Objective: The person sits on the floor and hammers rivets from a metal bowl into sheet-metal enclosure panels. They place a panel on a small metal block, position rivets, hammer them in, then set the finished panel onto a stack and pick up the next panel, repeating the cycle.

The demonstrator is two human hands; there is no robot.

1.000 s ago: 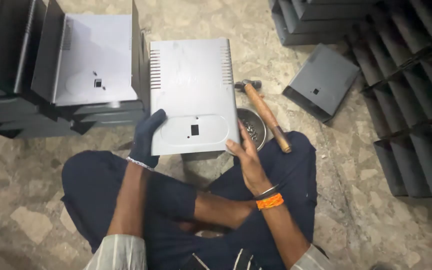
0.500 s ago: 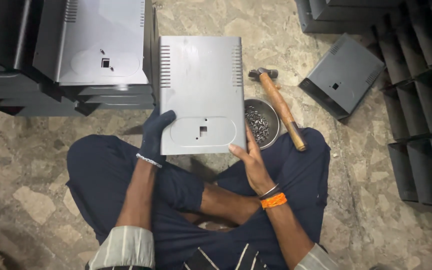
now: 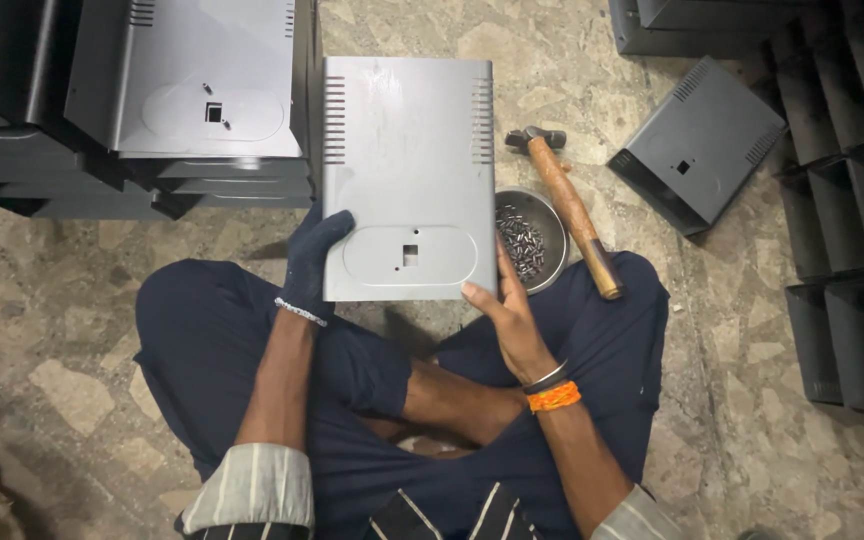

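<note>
**Grey metal cover held up over my lap**

Centre of the frame, just above my crossed legs, is where I have the grey metal cover panel point(image 3: 407, 175), flat side facing the camera. It shows a row of vent slots down each long edge and, near its lower end, a pressed oval with a small square hole in it. My left hand point(image 3: 314, 255), in a dark glove, grasps the panel at its lower left edge, fingers wrapped over the front. My right hand point(image 3: 507, 310) is bare, with an orange band and a metal bangle at the wrist; it grips the lower right corner, thumb on the front face.

Right of the panel and partly hidden behind its edge sits a small round steel bowl point(image 3: 532, 240) holding a heap of small dark metal fasteners, too small for me to tell which kind. Just beside the bowl, a hammer with a wooden handle point(image 3: 572, 212) lies slanted on the stone floor point(image 3: 732, 400), its handle end resting against my right knee.

Upper left of the frame holds a stack of similar grey covers point(image 3: 192, 100). One loose dark cover point(image 3: 697, 145) lies alone at the upper right, and rows of dark metal housings point(image 3: 852, 250) stand along the right edge.
</note>
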